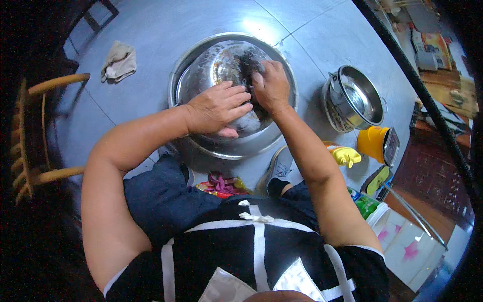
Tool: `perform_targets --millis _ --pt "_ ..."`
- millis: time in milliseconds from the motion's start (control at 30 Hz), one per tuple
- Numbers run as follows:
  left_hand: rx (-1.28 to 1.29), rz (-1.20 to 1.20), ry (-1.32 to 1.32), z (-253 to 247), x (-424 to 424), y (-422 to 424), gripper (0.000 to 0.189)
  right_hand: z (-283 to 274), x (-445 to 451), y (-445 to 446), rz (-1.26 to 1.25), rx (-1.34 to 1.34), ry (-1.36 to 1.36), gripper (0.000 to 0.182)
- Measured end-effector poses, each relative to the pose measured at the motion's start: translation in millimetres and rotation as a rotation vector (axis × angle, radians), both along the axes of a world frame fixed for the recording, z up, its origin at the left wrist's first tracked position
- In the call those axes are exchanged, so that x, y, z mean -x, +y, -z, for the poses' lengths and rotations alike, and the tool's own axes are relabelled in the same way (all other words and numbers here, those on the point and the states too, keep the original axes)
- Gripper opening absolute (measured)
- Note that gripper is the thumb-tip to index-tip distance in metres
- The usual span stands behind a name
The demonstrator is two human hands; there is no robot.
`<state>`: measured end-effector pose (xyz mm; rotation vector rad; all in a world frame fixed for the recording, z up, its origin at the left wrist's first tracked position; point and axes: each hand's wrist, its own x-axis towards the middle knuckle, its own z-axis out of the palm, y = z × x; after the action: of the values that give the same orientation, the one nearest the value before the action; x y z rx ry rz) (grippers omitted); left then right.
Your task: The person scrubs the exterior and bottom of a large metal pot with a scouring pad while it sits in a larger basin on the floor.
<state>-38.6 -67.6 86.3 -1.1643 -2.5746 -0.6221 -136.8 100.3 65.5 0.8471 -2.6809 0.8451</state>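
A wide metal basin [233, 154] stands on the tiled floor in front of me. Inside it lies a rounded metal vessel [200, 71], bottom up as it appears, with brown and dark stains and some white foam. My left hand [220, 105] rests on the vessel with its fingers spread, holding nothing that shows. Closed around a dark scouring pad [253, 64], my right hand [272, 85] presses on the vessel's upper right side. The pad is partly hidden by the fingers.
A grey cloth [120, 61] lies at the upper left, above a wooden chair [56, 83]. Stacked metal pots [362, 98], a yellow container [371, 143], a yellow bag [345, 155] and a mop-like tool [377, 181] are to the right. A colourful packet [222, 185] is near my feet.
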Motion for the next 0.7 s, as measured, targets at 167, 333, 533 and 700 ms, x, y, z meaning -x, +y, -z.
perform_targets --millis 167,333,533,700 --pt "0.02 0.033 -0.044 2 2 -3 0.066 -9 -38 38 -0.097 -0.062 -0.015 0.027" --pt "0.005 0.001 -0.012 0 -4 -2 0.064 -14 -67 52 -0.092 -0.103 -0.111 0.033" --pt "0.007 0.0 0.0 -1 5 2 0.063 -10 28 -5 0.034 -0.221 -0.086 0.024" --pt "-0.006 -0.013 -0.028 1 6 -7 0.063 -7 25 -4 -0.037 -0.221 -0.092 0.022"
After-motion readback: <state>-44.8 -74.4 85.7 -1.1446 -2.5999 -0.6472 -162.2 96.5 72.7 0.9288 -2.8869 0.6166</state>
